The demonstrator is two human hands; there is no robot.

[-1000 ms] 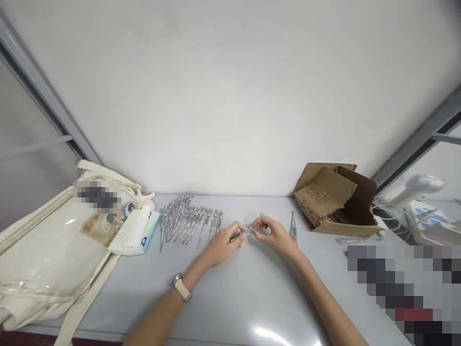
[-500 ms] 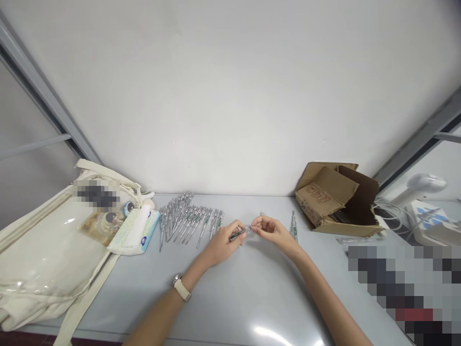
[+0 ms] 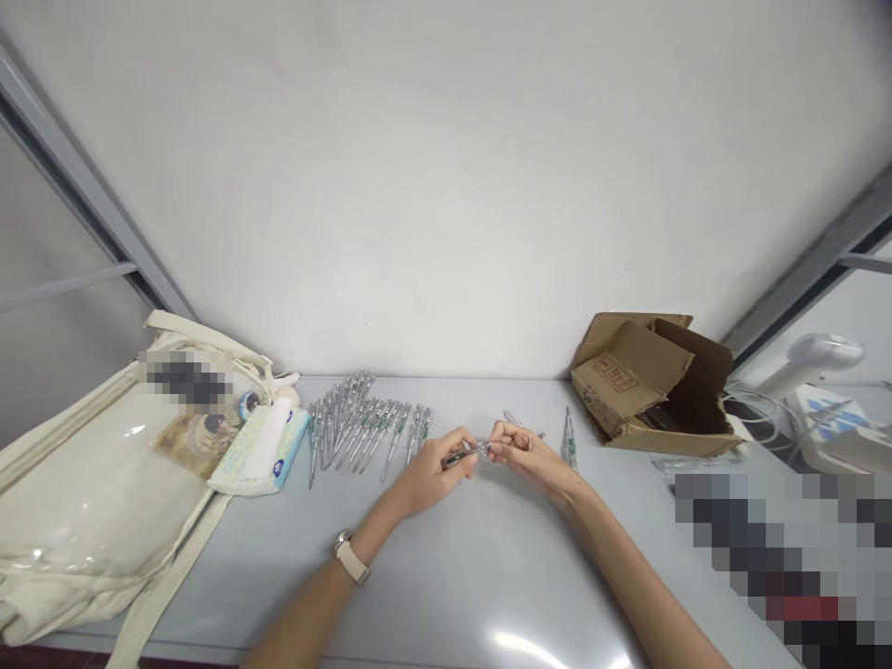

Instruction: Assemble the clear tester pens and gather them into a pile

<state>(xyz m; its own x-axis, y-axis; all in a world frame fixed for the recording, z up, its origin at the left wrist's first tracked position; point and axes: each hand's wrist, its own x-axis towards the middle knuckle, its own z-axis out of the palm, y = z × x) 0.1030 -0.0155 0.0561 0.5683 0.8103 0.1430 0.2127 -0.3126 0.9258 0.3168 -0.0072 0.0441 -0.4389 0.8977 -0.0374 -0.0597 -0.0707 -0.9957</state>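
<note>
Left hand (image 3: pixel 430 474) and right hand (image 3: pixel 528 452) both pinch one clear-handled tester screwdriver (image 3: pixel 465 454). Open brown cardboard box (image 3: pixel 631 379): contents unreadable. White tissue pack (image 3: pixel 261 448) lies on cream fabric tote bag (image 3: pixel 90 502).

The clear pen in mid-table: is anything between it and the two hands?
Nothing visible. The left hand and the right hand both pinch the clear pen directly, one at each end, above the table.

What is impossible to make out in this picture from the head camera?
All in the head view:
Clear tool between left hand and right hand: too small, and the hands cover its ends.
Inside of the cardboard box: dark, hidden by flaps.
Print on the bag: pixelated.
Table at lower right: a pixelated patch covers it.
</note>
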